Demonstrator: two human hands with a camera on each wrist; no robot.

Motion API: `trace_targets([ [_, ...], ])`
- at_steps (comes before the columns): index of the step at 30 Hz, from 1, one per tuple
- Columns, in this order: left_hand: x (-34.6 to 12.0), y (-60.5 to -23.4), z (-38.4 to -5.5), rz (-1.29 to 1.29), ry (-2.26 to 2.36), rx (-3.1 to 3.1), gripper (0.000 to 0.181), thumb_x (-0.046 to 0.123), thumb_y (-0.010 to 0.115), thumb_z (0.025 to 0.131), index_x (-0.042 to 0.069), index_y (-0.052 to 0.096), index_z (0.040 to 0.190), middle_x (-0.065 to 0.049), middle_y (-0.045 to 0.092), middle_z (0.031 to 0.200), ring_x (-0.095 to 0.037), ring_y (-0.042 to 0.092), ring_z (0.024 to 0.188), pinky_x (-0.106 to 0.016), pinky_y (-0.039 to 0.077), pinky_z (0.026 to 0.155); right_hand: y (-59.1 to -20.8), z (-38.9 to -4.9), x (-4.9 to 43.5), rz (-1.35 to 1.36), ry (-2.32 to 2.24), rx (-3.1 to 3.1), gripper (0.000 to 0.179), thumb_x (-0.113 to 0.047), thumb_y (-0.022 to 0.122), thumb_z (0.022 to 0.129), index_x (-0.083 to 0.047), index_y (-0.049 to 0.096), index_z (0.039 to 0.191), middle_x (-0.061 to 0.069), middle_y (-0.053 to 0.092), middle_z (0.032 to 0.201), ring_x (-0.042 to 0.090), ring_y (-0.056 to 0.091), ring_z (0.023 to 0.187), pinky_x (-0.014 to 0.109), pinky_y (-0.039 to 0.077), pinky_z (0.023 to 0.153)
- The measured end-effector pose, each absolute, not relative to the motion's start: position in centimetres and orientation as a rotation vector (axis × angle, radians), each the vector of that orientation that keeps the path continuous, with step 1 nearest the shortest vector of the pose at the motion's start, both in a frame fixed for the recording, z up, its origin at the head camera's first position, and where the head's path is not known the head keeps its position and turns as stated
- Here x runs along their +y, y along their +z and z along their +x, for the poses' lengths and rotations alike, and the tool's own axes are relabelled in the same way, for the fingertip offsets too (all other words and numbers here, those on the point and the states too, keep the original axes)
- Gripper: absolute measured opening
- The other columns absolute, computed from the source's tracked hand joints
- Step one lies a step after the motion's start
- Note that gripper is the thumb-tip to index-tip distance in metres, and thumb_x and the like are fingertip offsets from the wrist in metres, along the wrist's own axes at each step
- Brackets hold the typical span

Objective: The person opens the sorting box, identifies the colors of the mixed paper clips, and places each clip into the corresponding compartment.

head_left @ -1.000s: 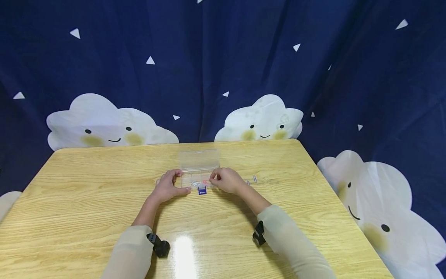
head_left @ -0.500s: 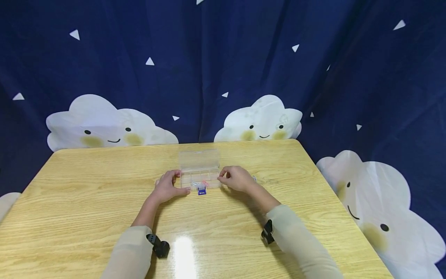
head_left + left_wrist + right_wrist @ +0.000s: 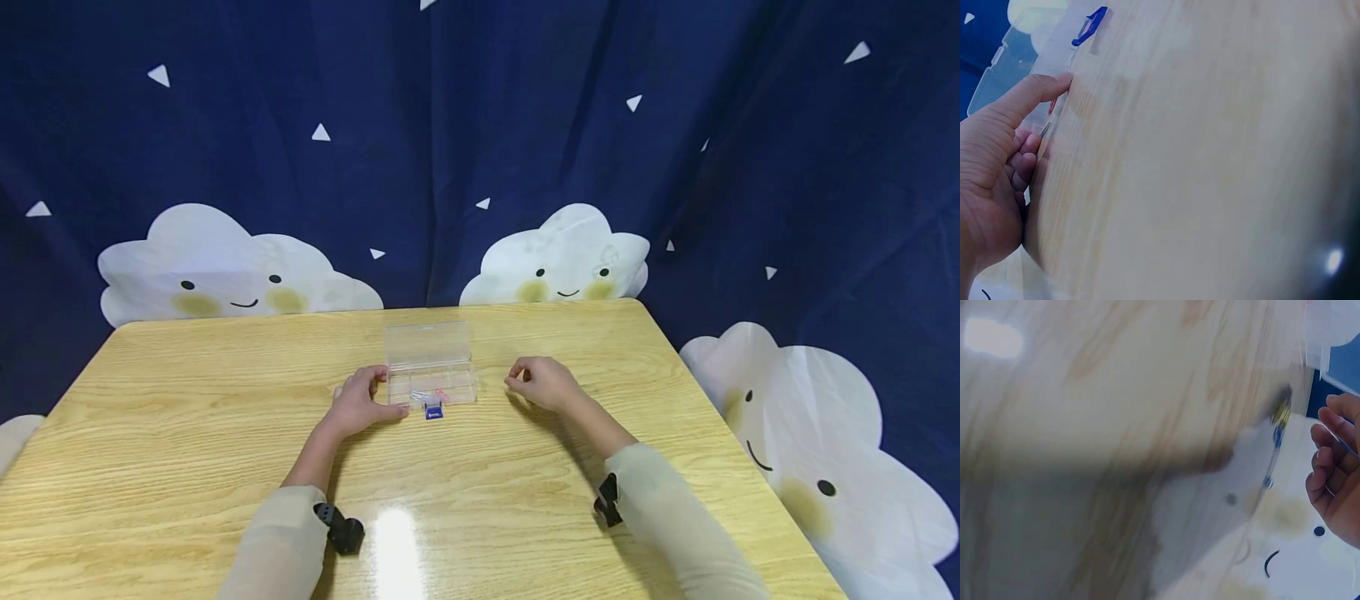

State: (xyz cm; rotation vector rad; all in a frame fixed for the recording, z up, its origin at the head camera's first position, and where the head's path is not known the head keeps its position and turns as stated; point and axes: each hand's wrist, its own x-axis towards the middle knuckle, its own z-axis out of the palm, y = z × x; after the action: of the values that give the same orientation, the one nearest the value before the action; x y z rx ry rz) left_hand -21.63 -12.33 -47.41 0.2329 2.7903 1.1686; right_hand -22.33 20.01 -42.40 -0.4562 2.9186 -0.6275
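A clear plastic compartment box [image 3: 401, 377] lies on the table with its lid [image 3: 427, 343] raised at the back and a blue latch [image 3: 433, 412] in front. My left hand [image 3: 362, 402] grips its left end, thumb at the front edge and fingers at the side. Inside are pale paper clips [image 3: 422, 395] and a pinkish-red paper clip [image 3: 441, 394]. To the right of the box, my right hand [image 3: 547, 385] hovers low over the table, fingers loosely bent, nothing visible in them. Below it, the right wrist view shows a yellow paper clip [image 3: 1282, 414] and blue ones [image 3: 1268, 482].
The wooden table [image 3: 450, 492] stretches around both hands. Behind it hangs a dark blue curtain [image 3: 390, 167] with white cloud prints. Black cameras are strapped to both sleeves.
My right hand has moved right, from over the box to beside it, and now covers the paper clips seen on the table earlier. The left hand stays on the box.
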Motion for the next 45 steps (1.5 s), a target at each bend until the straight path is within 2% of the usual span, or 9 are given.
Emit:
trace_targets([
  [4, -12.3, -47.4, -21.6, 0.233, 1.17, 2.789, 0.082, 0.042, 0.081, 0.068, 0.005, 0.044, 0.132, -0.009, 0.05, 0.106, -0.024, 0.043, 0.097, -0.037, 0.023, 0.079, -42.7, -22.1, 21.6, -0.404, -0.628, 2.949, 0.022, -0.031, 0.057, 0.092, -0.013, 0.067, 0.097, -0.002, 0.057, 0.064, 0.011, 0.047, 0.049, 0.027, 0.037, 0.052],
  [14, -12.3, -47.3, -21.8, 0.232, 1.18, 2.788, 0.085, 0.042, 0.081, 0.068, 0.004, 0.044, 0.133, -0.009, 0.051, 0.11, -0.024, 0.044, 0.099, -0.037, 0.024, 0.08, -42.9, -21.7, 24.8, -0.223, -0.567, 3.017, 0.022, -0.032, 0.058, 0.091, -0.012, 0.067, 0.096, 0.001, 0.063, 0.077, 0.012, 0.05, 0.057, 0.027, 0.038, 0.053],
  [22, -12.3, -47.4, -21.7, 0.222, 1.184, 2.782, 0.085, 0.041, 0.081, 0.068, 0.004, 0.043, 0.134, -0.01, 0.051, 0.11, -0.025, 0.044, 0.099, -0.038, 0.023, 0.082, -43.5, -21.3, 25.7, -0.151, -0.506, 3.025, 0.025, -0.037, 0.062, 0.088, -0.014, 0.068, 0.092, 0.002, 0.067, 0.081, 0.012, 0.053, 0.059, 0.027, 0.039, 0.052],
  [27, -12.3, -47.5, -21.6, 0.215, 1.179, 2.78, 0.084, 0.042, 0.081, 0.068, 0.005, 0.044, 0.133, -0.01, 0.051, 0.107, -0.025, 0.044, 0.097, -0.037, 0.023, 0.081, -43.9, -21.3, 25.6, -0.142, -0.505, 3.019, 0.025, -0.04, 0.063, 0.087, -0.015, 0.068, 0.092, 0.002, 0.07, 0.087, 0.014, 0.06, 0.067, 0.029, 0.043, 0.055],
  [35, -12.2, -47.5, -21.6, 0.214, 1.189, 2.772, 0.082, 0.041, 0.081, 0.068, 0.005, 0.044, 0.133, -0.009, 0.05, 0.106, -0.025, 0.043, 0.097, -0.038, 0.022, 0.081, -44.2, -21.5, 25.1, -0.167, -0.459, 3.023, 0.019, -0.034, 0.063, 0.088, -0.015, 0.068, 0.091, 0.001, 0.069, 0.085, 0.012, 0.057, 0.063, 0.03, 0.044, 0.056],
  [39, -12.2, -47.5, -21.6, 0.219, 1.188, 2.775, 0.081, 0.04, 0.081, 0.068, 0.005, 0.045, 0.131, -0.009, 0.05, 0.105, -0.025, 0.043, 0.096, -0.037, 0.022, 0.08, -44.2, -21.6, 25.0, -0.184, -0.417, 3.043, 0.017, -0.03, 0.062, 0.088, -0.015, 0.069, 0.091, 0.002, 0.07, 0.086, 0.012, 0.059, 0.065, 0.031, 0.045, 0.057],
  [45, -12.3, -47.4, -21.6, 0.22, 1.182, 2.778, 0.081, 0.041, 0.081, 0.068, 0.005, 0.045, 0.132, -0.009, 0.05, 0.104, -0.024, 0.043, 0.095, -0.037, 0.022, 0.079, -44.1, -21.7, 24.8, -0.197, -0.394, 3.054, 0.015, -0.024, 0.058, 0.088, -0.013, 0.069, 0.09, 0.0, 0.068, 0.08, 0.012, 0.054, 0.059, 0.029, 0.041, 0.052],
])
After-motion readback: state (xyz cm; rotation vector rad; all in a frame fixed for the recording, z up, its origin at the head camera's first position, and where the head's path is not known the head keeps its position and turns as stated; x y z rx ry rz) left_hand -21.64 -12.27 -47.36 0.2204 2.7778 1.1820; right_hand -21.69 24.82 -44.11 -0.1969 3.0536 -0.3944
